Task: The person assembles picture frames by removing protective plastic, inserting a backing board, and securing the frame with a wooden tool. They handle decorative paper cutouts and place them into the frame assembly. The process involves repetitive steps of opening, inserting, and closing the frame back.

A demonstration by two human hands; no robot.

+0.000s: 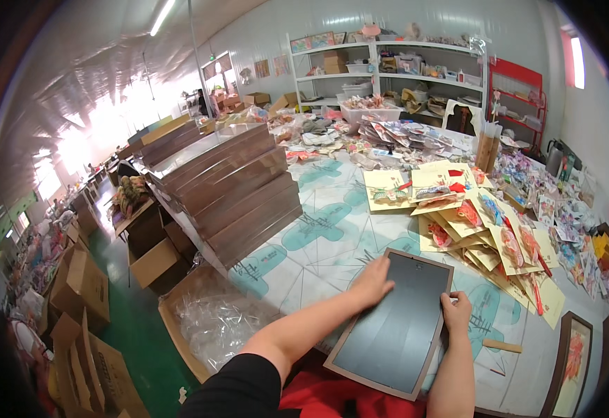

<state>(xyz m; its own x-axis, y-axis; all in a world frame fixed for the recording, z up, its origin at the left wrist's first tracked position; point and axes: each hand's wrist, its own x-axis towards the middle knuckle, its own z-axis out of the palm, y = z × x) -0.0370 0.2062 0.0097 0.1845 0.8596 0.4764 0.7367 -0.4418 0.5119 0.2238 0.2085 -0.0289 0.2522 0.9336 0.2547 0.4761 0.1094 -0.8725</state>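
A picture frame [393, 327] with a brown border lies at a tilt in front of me, its dark grey back panel facing up. A small metal hanger [418, 265] sits near its top end. My left hand [372, 282] grips its upper left edge, with the thumb over the panel and some fingers hidden. On the opposite side, my right hand [456, 311] has its fingers curled against the right edge. A wooden-handled tool [502, 345] lies on the table to the right of that hand. Farther right stands a framed red artwork [570, 369].
Stacked brown frames [228, 188] rise at the table's left. Below them, an open carton [172, 310] holds clear plastic wrap. Cream cards with colourful ornaments [485, 223] are heaped at the right. Loaded white shelves [388, 63] stand at the back; more cartons [81, 285] sit on the green floor.
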